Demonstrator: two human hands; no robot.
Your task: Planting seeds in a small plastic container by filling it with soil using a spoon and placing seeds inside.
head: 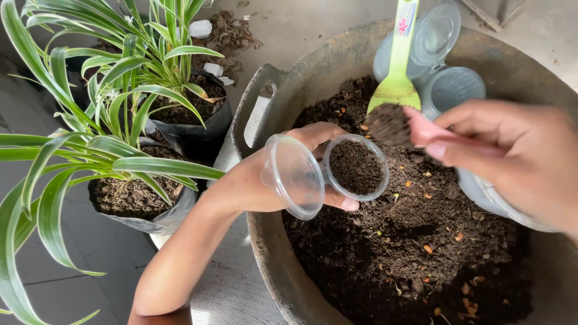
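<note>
**Soil going into a small clear cup**

Grey concrete floor lies under everything, with a wide dark tub [283, 90] of potting soil [409, 241] taking up most of my view.

My left hand [283, 174] is clamped around a small clear plastic cup [356, 167], fingers wrapped behind it and thumb underneath, holding it tilted over the tub's near rim. The cup is nearly full of dark soil, and its hinged clear lid [293, 176] hangs open toward my wrist.

My right hand [518, 159] is pinched shut on the handle of a pink spoon [421, 129], whose bowl carries a heap of soil just above and right of the cup's mouth.

Beyond the spoon, a green scoop [397, 66] stands in the soil beside several empty clear cups [448, 84]. Left of the tub, two spider plants [108, 102] sit in black grow bags [198, 135].
</note>
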